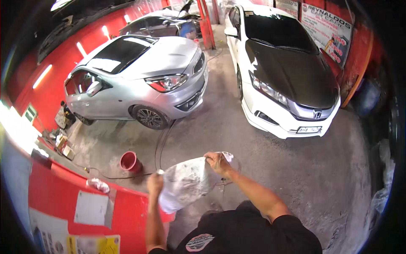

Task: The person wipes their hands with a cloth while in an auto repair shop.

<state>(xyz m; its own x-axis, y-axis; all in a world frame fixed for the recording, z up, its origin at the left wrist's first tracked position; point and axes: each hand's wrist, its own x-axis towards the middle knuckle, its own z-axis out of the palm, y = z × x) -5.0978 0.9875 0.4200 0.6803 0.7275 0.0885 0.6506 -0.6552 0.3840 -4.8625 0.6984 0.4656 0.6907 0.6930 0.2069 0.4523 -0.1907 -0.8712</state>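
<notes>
A white cloth (186, 181) with grey and dark smudges hangs stretched between my two hands, in front of my black shirt. My left hand (155, 183) is closed on its left upper corner. My right hand (218, 164) grips the upper edge farther right, and a small end of the cloth sticks out past the fingers. The lower part of the cloth droops toward the red counter on my left.
A silver car (139, 76) stands ahead to the left, a white car with a dark hood (287, 72) ahead to the right. A red bucket (131, 162) and a hose (159, 144) are on the concrete floor. The red counter (131, 211) holds a crumpled clear plastic piece (97, 185).
</notes>
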